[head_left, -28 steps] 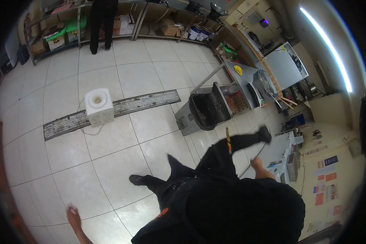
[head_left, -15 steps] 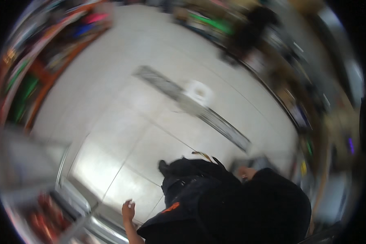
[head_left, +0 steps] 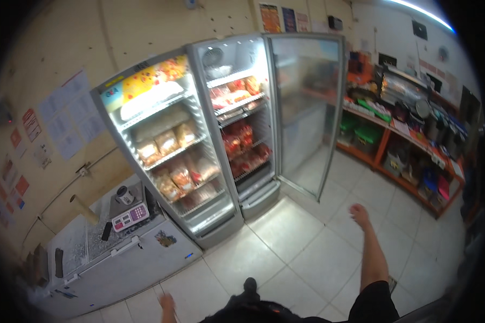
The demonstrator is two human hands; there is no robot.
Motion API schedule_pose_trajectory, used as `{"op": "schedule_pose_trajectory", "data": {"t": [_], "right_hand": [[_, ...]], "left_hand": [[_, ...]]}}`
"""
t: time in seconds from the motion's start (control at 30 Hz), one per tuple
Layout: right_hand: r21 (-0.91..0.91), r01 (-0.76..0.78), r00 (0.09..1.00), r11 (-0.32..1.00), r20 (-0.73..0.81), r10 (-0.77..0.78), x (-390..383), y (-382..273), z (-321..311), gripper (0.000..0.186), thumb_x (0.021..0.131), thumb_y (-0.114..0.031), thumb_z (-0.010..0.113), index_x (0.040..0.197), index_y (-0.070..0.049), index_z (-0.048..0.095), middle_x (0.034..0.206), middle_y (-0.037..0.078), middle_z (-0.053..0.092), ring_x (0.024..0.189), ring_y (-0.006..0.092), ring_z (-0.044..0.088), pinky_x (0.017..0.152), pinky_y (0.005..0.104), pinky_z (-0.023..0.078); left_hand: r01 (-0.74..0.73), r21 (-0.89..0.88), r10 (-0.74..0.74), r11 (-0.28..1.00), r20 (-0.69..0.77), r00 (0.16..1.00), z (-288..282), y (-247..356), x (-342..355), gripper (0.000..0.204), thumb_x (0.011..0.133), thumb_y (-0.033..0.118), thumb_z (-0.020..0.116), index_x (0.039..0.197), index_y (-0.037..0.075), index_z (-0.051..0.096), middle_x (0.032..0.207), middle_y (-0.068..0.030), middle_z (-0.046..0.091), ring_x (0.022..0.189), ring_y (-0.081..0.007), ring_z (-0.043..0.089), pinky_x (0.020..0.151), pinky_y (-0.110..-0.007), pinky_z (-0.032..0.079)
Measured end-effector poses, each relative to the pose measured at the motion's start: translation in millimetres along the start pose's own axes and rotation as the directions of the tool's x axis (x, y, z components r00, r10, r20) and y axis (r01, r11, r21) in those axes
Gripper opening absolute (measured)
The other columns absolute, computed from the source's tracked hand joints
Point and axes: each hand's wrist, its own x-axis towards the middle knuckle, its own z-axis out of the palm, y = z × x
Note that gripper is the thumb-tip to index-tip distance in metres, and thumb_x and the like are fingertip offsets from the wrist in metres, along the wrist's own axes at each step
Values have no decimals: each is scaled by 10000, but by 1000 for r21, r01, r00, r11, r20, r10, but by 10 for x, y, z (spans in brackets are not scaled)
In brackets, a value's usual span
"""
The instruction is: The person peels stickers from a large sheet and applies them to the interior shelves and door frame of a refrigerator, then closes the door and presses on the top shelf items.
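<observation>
My right hand (head_left: 359,214) is out in front at the lower right, holding nothing visible, fingers loosely apart, below an open frosted glass door (head_left: 302,113). That door belongs to an upright fridge (head_left: 260,194) holding shelves of red packaged food (head_left: 237,140). To its left stands another lit glass-front fridge (head_left: 218,232) with bagged food (head_left: 167,142). My left hand (head_left: 166,302) hangs low at the bottom edge near the white chest freezer (head_left: 124,269); it is blurred, so its fingers cannot be made out.
A purple-fronted scale (head_left: 129,217), a mug (head_left: 125,195) and a cardboard tube (head_left: 81,207) sit on the chest freezer. At right, orange shelving (head_left: 377,161) carries bins and kitchen items. Papers (head_left: 73,116) hang on the wall. Tiled floor (head_left: 272,247) lies ahead of me.
My view has swung round from the drain grate, white floor unit and other person to face the fridges. My right hand has come forward, clear of my body.
</observation>
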Motion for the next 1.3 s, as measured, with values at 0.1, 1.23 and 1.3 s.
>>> {"op": "schedule_pose_trajectory", "data": {"t": [0.1,1.23,1.3], "right_hand": [[-282,337,878,898,438,-192,394,-2190,1148,322,964,-285,691,1141,-15,708,1020,85,719,914,198,676,777,344,555],[-398,903,-247,-163,-167,-955,4416,-8958,3748,192,921,-18,603,1016,-76,759,1149,106,734,1096,288,683,967,420,510],[-401,849,-432,-344,-154,-888,4432,-8566,3717,166,887,9,661,1001,-69,754,1101,110,737,1045,282,691,928,418,517]], "left_hand": [[221,164,-259,961,267,928,768,-358,-677,248,1046,346,553,984,106,552,812,0,549,684,-124,531,567,-312,435],[82,-133,-6,988,492,870,4721,2894,1859,545,998,364,647,1402,41,477,1209,-145,613,1001,-251,619,871,-404,504],[141,-157,-51,977,475,879,4976,2800,1695,571,995,365,652,1427,37,473,1232,-153,617,1020,-258,625,889,-410,508]]}}
